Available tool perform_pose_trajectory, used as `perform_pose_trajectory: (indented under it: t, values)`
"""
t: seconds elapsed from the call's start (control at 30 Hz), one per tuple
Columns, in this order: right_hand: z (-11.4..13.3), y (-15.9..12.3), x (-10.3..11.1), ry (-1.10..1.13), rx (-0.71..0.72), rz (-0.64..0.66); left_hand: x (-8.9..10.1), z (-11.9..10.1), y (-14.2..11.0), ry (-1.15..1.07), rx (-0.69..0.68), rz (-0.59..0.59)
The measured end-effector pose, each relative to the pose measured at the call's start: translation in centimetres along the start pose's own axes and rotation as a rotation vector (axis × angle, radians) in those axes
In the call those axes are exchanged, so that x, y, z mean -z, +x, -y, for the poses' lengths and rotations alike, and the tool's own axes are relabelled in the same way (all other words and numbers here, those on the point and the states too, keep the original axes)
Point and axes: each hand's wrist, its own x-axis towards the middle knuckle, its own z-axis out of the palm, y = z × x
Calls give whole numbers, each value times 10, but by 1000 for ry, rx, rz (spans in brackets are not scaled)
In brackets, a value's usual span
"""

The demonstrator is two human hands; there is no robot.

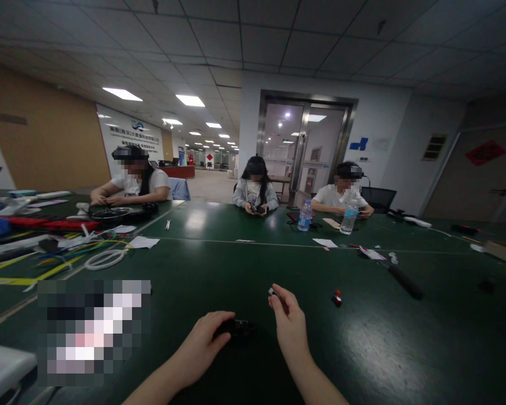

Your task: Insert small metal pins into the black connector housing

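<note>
Our L hand [200, 343] is clamped lightly on the L end of a small black device [241, 327], thumb on the near side, fingers over the far side; the device sits low over the bench [172, 298], tho we can't tell if it's resting on it or just held above. Our R hand [290, 320] has thumb & index together on a small pale piece [271, 291], held up to the R of the device and apart from it. Exact type of either: can't tell, too dark/small. For good handling, we'd want the L grip firm but w/o squeezing, so the device can't twist, & its exposed R end clear of our fingers. The R pinch looks OK, but it's a tiny part, so prob. best held by its edges, low over the bench in case of a slip, and lined up by eye before any contact; no forcing if it feels skewed. Light's dim around the device, so tilting it a bit twd the glare would help us see detail. A little red-and-white part [337, 298] lies on the bench to the R, near enough to knock w/ our R forearm, so wide sweeps that way = risky.
</note>
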Motion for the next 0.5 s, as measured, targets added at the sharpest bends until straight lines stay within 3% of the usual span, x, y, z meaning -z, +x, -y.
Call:
perform_pose_trajectory:
  t: [0.5]
  values:
    - [0,-1,1,-8,-35,3,4,-6,-1,-19,27,30]
